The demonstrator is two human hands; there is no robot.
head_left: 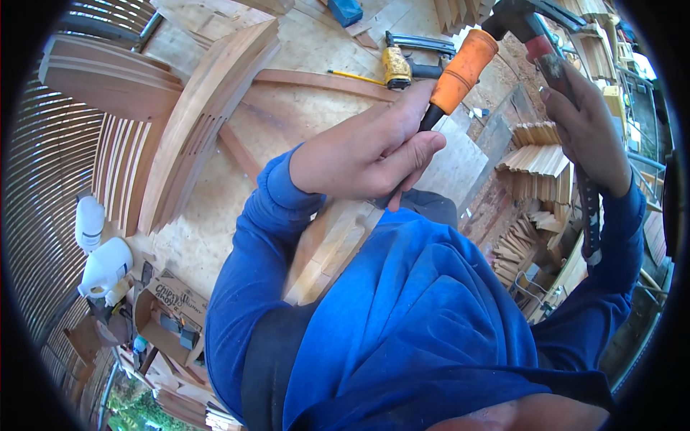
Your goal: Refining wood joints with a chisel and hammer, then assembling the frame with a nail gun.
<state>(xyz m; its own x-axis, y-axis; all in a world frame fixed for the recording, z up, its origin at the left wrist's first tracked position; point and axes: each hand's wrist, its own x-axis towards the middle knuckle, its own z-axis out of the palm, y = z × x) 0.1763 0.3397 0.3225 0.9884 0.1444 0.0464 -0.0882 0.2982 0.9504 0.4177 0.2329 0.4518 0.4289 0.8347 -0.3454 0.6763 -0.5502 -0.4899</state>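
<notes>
My left hand is closed around the black lower part of a chisel with an orange handle. The chisel is tilted, its handle up and to the right; most of its blade is hidden by my fingers and sleeve. In my right hand is a hammer, gripped along its dark, worn shaft. The hammer's head is by the butt of the orange handle; I cannot tell whether they touch. Below my left hand, against my body, lies a block of joined light wood, partly covered by my arm and blue top.
On the bench are a yellow nail gun, a pencil and stacked curved boards. White jugs and a cardboard box stand at left. Stacks of cut wood lie at right.
</notes>
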